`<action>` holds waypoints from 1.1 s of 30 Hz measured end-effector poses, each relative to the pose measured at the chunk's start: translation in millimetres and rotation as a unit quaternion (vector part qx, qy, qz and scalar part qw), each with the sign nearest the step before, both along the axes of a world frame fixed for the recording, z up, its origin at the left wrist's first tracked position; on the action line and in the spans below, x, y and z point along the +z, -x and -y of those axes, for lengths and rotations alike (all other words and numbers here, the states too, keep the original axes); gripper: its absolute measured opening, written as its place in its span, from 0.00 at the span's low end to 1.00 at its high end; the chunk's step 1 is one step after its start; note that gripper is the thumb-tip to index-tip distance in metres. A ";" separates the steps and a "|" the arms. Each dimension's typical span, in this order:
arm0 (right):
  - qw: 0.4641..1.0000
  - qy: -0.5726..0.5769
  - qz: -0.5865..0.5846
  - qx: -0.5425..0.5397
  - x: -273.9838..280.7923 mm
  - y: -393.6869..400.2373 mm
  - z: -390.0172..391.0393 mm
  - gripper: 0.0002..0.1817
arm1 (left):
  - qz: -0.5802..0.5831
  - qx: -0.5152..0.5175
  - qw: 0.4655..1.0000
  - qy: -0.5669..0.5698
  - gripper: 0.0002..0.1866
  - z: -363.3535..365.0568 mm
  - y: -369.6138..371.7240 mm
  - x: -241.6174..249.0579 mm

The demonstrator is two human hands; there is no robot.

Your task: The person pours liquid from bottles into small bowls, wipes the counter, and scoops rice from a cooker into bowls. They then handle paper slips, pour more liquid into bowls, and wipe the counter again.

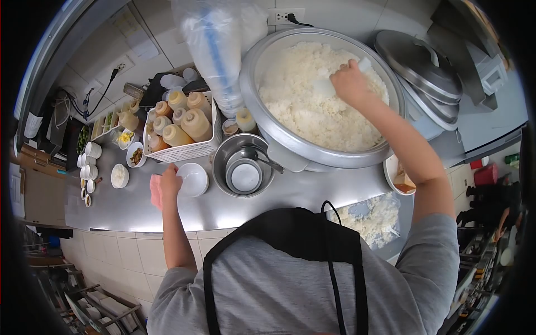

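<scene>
My right hand (350, 84) is closed on a white rice paddle (364, 65), over the white rice (304, 92) that fills a large round metal pot (258, 124). Part of the paddle is hidden behind my fingers and the rice. Low over the counter, my left hand (171, 180) is closed at the left rim of a white bowl (194, 180). A pink cloth (156, 191) hangs from the same hand. The bowl's inside faces up and shows no food. To its right stands a metal basin (217, 166) with a smaller metal pot (245, 175) and a ladle (262, 158) in it.
A white basket (190, 149) of squeeze bottles stands behind the bowl. Small white bowls (119, 176) and cups line the left. Stacked metal lids (419, 67) lie right of the pot. Loose rice (377, 220) covers a tray near my right side. Plastic bags (209, 50) rise behind.
</scene>
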State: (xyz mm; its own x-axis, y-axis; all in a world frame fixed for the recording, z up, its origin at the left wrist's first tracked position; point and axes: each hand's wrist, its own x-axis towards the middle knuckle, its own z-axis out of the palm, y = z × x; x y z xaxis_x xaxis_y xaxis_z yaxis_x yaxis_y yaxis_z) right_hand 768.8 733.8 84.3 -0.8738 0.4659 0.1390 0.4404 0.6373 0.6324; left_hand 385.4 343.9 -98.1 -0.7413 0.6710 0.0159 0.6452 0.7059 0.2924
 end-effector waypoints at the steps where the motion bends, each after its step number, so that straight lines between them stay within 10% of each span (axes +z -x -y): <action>1: 1.000 0.001 0.000 -0.001 -1.6 0.4 5.8 0.04 | -0.017 -0.013 1.000 -0.008 0.12 -2.0 -11.3 9.8; 6: 0.986 0.051 0.023 0.159 1.7 -1.3 57.7 0.04 | -0.053 -0.026 0.998 -0.011 0.08 -0.4 -21.9 25.7; 12: 0.998 0.041 0.054 0.000 -4.8 -21.0 10.3 0.05 | -0.072 0.014 0.996 0.050 0.11 7.9 -40.5 58.8; 19: 0.978 0.191 0.056 -0.059 -14.9 -26.3 35.3 0.06 | 0.106 0.015 0.967 -0.232 0.18 38.3 -14.1 63.3; 25: 0.935 0.347 -0.011 -0.072 -15.1 -24.9 55.5 0.09 | 0.446 0.160 0.779 -0.411 0.25 10.3 -57.4 100.0; 31: 0.903 0.420 -0.084 -0.031 -18.7 -29.0 58.8 0.08 | 0.604 0.111 0.618 -0.491 0.27 -35.5 -91.2 116.7; 33: 0.886 0.451 -0.109 -0.030 -23.0 -30.1 57.2 0.08 | 0.711 -0.059 0.529 -0.460 0.30 -45.0 -86.3 111.9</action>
